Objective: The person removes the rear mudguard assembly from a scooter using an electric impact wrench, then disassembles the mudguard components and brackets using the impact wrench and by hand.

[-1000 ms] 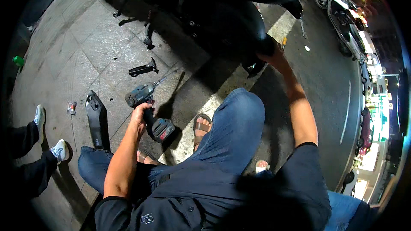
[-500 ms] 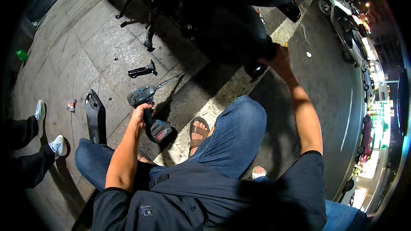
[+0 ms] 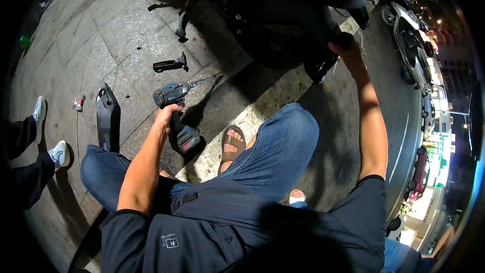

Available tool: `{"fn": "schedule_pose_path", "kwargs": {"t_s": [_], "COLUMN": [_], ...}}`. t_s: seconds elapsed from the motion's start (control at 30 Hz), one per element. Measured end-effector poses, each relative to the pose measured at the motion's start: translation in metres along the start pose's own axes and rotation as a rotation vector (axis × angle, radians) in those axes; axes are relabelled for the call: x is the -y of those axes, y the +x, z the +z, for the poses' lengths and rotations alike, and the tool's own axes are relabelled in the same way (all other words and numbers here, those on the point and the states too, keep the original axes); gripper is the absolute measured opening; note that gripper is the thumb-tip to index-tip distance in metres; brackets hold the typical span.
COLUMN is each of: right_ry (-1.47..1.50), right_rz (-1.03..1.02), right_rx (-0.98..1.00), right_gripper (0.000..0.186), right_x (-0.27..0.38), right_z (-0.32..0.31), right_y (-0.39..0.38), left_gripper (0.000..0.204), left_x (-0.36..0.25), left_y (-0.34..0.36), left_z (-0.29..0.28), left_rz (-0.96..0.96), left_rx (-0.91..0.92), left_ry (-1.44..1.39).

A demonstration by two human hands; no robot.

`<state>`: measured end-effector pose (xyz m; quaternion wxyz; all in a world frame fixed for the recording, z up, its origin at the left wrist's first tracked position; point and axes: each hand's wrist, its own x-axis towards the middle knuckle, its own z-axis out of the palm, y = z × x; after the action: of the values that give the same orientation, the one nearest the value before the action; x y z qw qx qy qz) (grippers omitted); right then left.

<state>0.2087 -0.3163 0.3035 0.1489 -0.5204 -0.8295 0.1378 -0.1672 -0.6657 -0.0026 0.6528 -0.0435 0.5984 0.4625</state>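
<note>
My left hand [image 3: 168, 117] is closed round the handle of a dark cordless drill [image 3: 174, 94]. The tool has a battery at its base, and its long thin bit [image 3: 204, 79] points right toward the motorbike's shadow. My right hand [image 3: 348, 53] reaches forward to the right end of the dark motorbike [image 3: 275, 25]. Its fingers curl round a dark part there, which shadow hides too much to name. A thin pale rod [image 3: 335, 65] shows just below those fingers. A small black bracket-like part [image 3: 170, 64] lies on the paving beyond the drill.
A long black plastic panel [image 3: 108, 119] lies left of my knee. Nearby is a small crumpled wrapper [image 3: 79, 102]. Another person's white shoes [image 3: 60, 154] stand at the left. Parked scooters [image 3: 408, 38] line the road at the right. A pale stripe [image 3: 252, 119] crosses the ground before me.
My right hand has moved a little forward and to the right, and the thin rod now shows beneath it. The left hand still grips the drill. The whole view has shifted slightly.
</note>
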Motion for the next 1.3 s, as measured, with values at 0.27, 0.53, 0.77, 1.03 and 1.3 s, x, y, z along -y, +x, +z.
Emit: {"fn": "schedule_pose_path", "kwargs": {"t_s": [0.27, 0.53, 0.77, 1.03, 1.3], "right_ry": [0.261, 0.275, 1.145, 0.782, 0.432], "right_rz": [0.114, 0.3, 0.472, 0.31, 0.201], "right_rx": [-0.028, -0.048, -0.144, -0.31, -0.294], "right_gripper": [0.062, 0.058, 0.05, 0.054, 0.066], "right_x": [-0.019, -0.113, -0.116, -0.079, -0.06], "right_z": [-0.018, -0.039, 0.014, 0.039, 0.008], "right_y": [-0.015, -0.116, -0.204, -0.181, -0.123], "left_gripper": [0.028, 0.019, 0.018, 0.024, 0.029], "left_x": [0.003, 0.003, 0.004, 0.003, 0.002], "left_y": [0.005, 0.006, 0.008, -0.002, -0.006], "left_z": [0.0, -0.011, -0.021, -0.021, -0.02], "left_rz": [0.079, -0.023, -0.015, -0.005, 0.06], "left_rx": [0.078, 0.028, 0.022, -0.002, 0.041], "left_ry": [-0.033, -0.048, -0.13, -0.128, -0.179]}}
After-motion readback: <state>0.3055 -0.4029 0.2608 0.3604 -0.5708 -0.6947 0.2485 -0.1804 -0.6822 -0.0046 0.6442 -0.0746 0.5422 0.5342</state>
